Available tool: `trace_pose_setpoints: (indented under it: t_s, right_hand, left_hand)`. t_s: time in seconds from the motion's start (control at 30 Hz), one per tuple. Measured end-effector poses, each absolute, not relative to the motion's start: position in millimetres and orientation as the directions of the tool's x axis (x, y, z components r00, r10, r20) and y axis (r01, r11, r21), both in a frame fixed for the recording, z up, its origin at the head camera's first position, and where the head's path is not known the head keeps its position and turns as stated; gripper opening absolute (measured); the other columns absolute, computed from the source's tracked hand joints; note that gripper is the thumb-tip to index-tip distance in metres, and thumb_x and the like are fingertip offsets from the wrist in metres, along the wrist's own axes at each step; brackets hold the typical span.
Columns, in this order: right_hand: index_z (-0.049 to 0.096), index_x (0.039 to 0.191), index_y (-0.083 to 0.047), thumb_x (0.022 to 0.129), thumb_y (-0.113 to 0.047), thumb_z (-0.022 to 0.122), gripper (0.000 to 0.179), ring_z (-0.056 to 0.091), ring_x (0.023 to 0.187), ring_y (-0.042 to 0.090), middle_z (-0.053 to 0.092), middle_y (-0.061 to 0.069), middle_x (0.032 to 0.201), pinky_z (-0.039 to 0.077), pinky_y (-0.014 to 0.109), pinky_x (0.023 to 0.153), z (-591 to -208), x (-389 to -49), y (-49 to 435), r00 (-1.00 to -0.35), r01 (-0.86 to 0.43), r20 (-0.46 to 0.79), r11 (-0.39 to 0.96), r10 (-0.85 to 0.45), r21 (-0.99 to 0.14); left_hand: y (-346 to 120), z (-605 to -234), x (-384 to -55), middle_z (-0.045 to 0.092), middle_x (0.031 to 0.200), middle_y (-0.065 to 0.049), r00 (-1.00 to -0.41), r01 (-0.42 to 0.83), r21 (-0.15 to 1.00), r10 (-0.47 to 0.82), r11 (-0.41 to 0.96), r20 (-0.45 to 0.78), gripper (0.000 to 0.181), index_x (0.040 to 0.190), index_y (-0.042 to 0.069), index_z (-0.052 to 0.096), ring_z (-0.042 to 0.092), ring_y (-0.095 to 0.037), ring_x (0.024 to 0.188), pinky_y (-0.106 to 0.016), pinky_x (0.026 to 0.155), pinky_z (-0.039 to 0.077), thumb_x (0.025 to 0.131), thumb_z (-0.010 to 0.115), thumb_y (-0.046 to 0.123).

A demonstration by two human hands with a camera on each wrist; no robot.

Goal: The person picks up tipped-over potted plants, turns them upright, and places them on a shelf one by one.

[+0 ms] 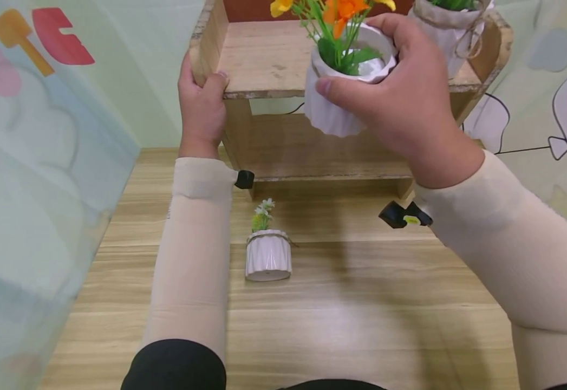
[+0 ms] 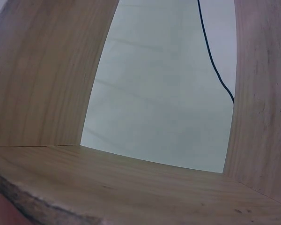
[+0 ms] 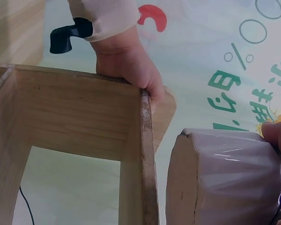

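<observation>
My right hand (image 1: 412, 103) grips a white fluted flowerpot (image 1: 334, 111) by its rim, thumb in front. Orange and yellow artificial flowers (image 1: 344, 13) stand in it. The pot is held in the air before the top board of a wooden shelf (image 1: 268, 62); in the right wrist view its flat base (image 3: 181, 183) faces the shelf, with a gap between. My left hand (image 1: 202, 108) grips the shelf's left side at the top board's front corner, thumb on the board. A second white pot (image 1: 446, 32) with a twine bow sits at the board's right end.
A small white pot with white flowers (image 1: 268, 257) is on the wood-grain floor (image 1: 312, 336) below the shelf. The shelf has a lower board (image 1: 327, 157) and an open back. A dark cable (image 2: 210, 56) hangs behind it. Printed walls (image 1: 44, 162) stand at both sides.
</observation>
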State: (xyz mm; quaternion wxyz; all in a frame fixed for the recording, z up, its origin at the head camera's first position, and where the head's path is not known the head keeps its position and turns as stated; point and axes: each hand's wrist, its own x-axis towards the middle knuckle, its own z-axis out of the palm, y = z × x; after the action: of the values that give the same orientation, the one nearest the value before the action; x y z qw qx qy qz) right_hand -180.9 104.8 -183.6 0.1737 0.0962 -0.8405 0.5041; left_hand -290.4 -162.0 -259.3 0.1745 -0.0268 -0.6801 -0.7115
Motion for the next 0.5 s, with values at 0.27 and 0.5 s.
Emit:
trace_pose_setpoints:
  t_s: [0.27, 0.5]
  right_hand:
    - [0.053, 0.147, -0.013, 0.082, -0.033, 0.091, 0.078, 0.055, 0.122, 0.014, 0.057, 0.002, 0.142, 0.054, 0.029, 0.102, -181, -185, 104, -0.932, -0.287, 0.36, 0.528, 0.038, -0.8]
    - [0.05, 0.15, -0.014, 0.083, -0.039, 0.088, 0.081, 0.054, 0.121, 0.012, 0.055, 0.001, 0.144, 0.053, 0.029, 0.102, -178, -194, 105, -0.946, -0.242, 0.321, 0.575, 0.038, -0.782]
  left_hand:
    - [-161, -259, -287, 0.045, 0.157, 0.003, -0.938, 0.284, 0.959, -0.206, 0.005, 0.279, 0.065, 0.161, 0.026, 0.041, 0.043, -0.012, 0.142, -0.016, 0.109, 0.036, 0.098, 0.053, 0.017]
    - [-161, -257, -286, 0.045, 0.157, 0.003, -0.936, 0.283, 0.959, -0.212, 0.017, 0.28, 0.065, 0.161, 0.026, 0.041, 0.043, -0.012, 0.142, -0.017, 0.11, 0.036, 0.098, 0.053, 0.016]
